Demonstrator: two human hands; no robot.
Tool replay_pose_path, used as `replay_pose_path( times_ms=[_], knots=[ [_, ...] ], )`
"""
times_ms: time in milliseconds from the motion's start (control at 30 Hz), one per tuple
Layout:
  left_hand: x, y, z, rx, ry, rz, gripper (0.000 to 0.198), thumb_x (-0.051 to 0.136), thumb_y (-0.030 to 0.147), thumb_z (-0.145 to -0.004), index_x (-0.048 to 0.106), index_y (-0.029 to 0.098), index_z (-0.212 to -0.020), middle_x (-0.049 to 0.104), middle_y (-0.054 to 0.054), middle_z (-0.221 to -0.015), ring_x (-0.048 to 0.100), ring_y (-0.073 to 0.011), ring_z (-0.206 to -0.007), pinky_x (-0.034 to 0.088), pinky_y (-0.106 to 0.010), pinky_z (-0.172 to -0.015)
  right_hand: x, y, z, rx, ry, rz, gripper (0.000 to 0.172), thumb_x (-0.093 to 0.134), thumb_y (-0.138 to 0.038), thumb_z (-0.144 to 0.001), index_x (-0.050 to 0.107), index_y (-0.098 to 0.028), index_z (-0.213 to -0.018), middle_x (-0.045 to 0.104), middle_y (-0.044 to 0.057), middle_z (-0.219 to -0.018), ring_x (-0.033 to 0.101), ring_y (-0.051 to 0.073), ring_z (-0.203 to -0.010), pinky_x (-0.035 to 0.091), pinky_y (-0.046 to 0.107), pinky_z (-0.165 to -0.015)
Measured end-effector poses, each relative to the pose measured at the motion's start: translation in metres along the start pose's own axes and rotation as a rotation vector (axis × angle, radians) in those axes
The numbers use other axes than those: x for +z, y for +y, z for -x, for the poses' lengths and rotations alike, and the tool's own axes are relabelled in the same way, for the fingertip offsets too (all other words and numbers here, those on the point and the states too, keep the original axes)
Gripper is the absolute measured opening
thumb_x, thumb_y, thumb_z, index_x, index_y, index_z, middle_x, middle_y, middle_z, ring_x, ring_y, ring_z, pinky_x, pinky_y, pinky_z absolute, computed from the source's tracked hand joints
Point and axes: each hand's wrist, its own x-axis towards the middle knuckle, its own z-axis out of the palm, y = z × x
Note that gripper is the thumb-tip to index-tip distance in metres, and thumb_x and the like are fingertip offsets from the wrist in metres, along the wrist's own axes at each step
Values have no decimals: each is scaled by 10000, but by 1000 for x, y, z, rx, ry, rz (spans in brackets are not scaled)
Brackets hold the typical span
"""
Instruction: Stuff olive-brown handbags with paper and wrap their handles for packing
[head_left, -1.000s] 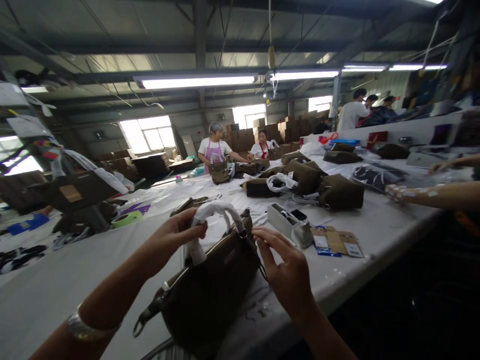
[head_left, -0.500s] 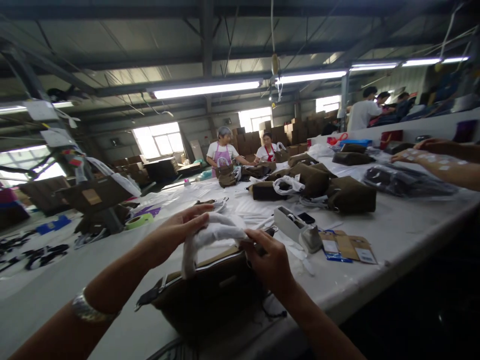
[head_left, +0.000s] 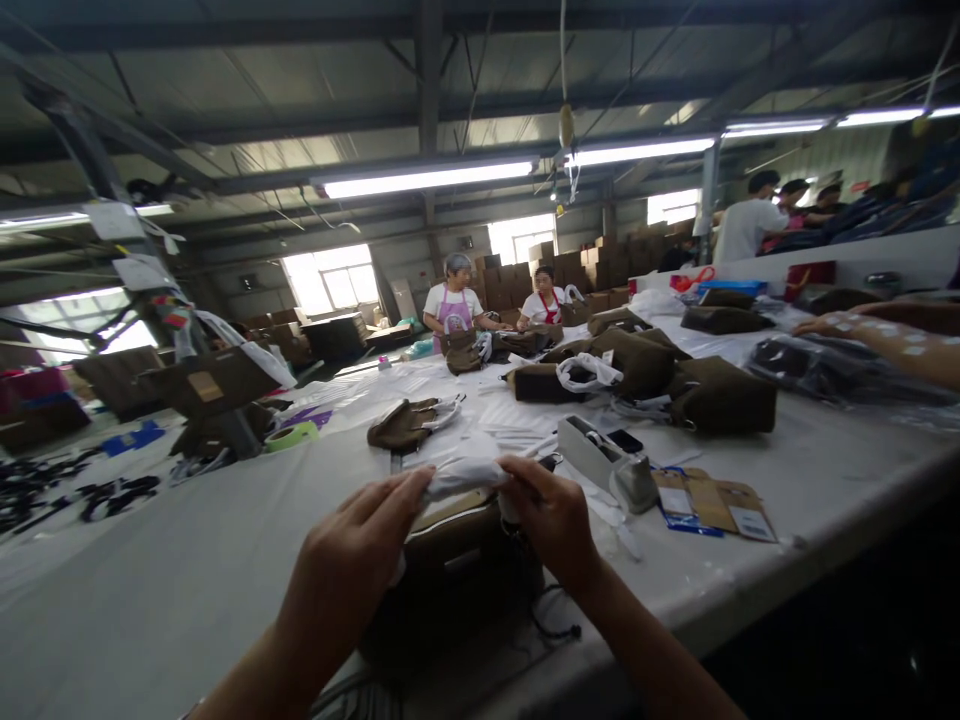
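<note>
A dark olive handbag (head_left: 457,590) stands upright close in front of me, its zipper along the top. White wrapping covers its handle (head_left: 466,474), which arches above the zipper. My left hand (head_left: 358,540) pinches the handle's left side. On the right side, my right hand (head_left: 551,515) has its fingers closed on the same wrapped handle. The left part of the bag is hidden behind my left hand and forearm. A black cord (head_left: 555,630) hangs at the bag's right side.
Behind the bag lie a small olive pouch (head_left: 403,424), a grey tape dispenser (head_left: 600,460) and cardboard tags (head_left: 724,503). More olive bags (head_left: 720,395) are piled to the right. A co-worker's arm (head_left: 885,335) rests near plastic-wrapped goods (head_left: 832,370). Green tape (head_left: 292,436) sits at left.
My left hand has moved from over the far side of the handle to its near left side, and now covers the bag's left end. My right hand stays on the handle.
</note>
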Motion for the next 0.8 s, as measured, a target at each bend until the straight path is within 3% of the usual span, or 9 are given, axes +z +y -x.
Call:
replay_pose_path(
  times_ms=[67, 167, 267, 400, 433, 500, 600, 667, 800],
  knots=[
    [-4, -7, -13, -246, -179, 229, 237, 653, 376, -904, 777, 253, -1065, 782, -57, -969, 719, -231, -847, 541, -283, -783, -1, 5, -6, 129, -171, -203, 260, 664, -440, -906, 752, -196, -915, 740, 22, -774, 673, 159, -682, 527, 251, -648],
    [-2, -19, -30, -668, -504, 824, 373, 655, 524, -879, 751, 165, -843, 691, -39, -669, 611, -139, -566, 502, -220, -562, 1, 14, -17, 358, -380, -505, 486, 571, -597, -916, 666, -160, -725, 630, 13, -591, 568, 126, -506, 454, 232, -488],
    [7, -27, -37, -946, -441, 1306, 393, 721, 525, -830, 703, 133, -807, 506, 42, -514, 440, -69, -437, 446, -172, -467, 2, 16, -22, 394, -371, -564, 534, 467, -640, -949, 657, -164, -799, 631, 25, -626, 599, 144, -538, 503, 261, -524],
    [12, -28, -38, -909, -306, 1402, 379, 747, 502, -821, 678, 130, -837, 494, 49, -585, 447, -61, -489, 493, -174, -540, -1, 0, -9, 63, -34, -205, 476, 633, -527, -900, 624, -226, -1269, 673, 118, -1218, 669, 243, -1047, 546, 400, -918],
    [12, -28, -39, -876, -312, 1374, 383, 744, 505, -824, 674, 129, -849, 509, 40, -618, 470, -66, -516, 495, -176, -554, -1, -6, -3, -51, 68, -69, 456, 680, -475, -881, 632, -241, -1270, 657, 116, -1258, 641, 258, -1114, 514, 422, -978],
    [9, -28, -41, -800, -337, 1286, 373, 733, 494, -838, 671, 130, -888, 532, 27, -669, 481, -65, -541, 448, -155, -523, 1, -19, 11, -161, 115, 77, 319, 718, -383, -868, 696, -235, -1150, 722, 94, -1047, 678, 241, -984, 534, 390, -915],
    [4, -24, -44, -694, -369, 1117, 351, 702, 485, -869, 674, 140, -924, 545, 22, -685, 433, -56, -528, 345, -139, -458, 12, -35, 24, 110, -120, -159, 215, 638, -402, -936, 679, -196, -984, 651, -3, -598, 617, 134, -506, 505, 244, -531],
    [-1, -17, -44, -632, -372, 995, 356, 679, 505, -879, 674, 149, -877, 559, 15, -693, 445, -72, -556, 369, -157, -485, 20, -42, 24, 396, -207, -441, 295, 615, -469, -942, 616, -175, -917, 654, -5, -586, 609, 122, -457, 476, 212, -459],
    [-9, 1, -35, -445, -311, 640, 337, 661, 520, -878, 721, 189, -898, 635, -15, -775, 558, -138, -670, 447, -222, -586, 26, -52, 14, 576, -136, -912, 257, 714, -386, -894, 560, -181, -878, 702, 34, -943, 706, 196, -982, 580, 341, -884]
  ],
)
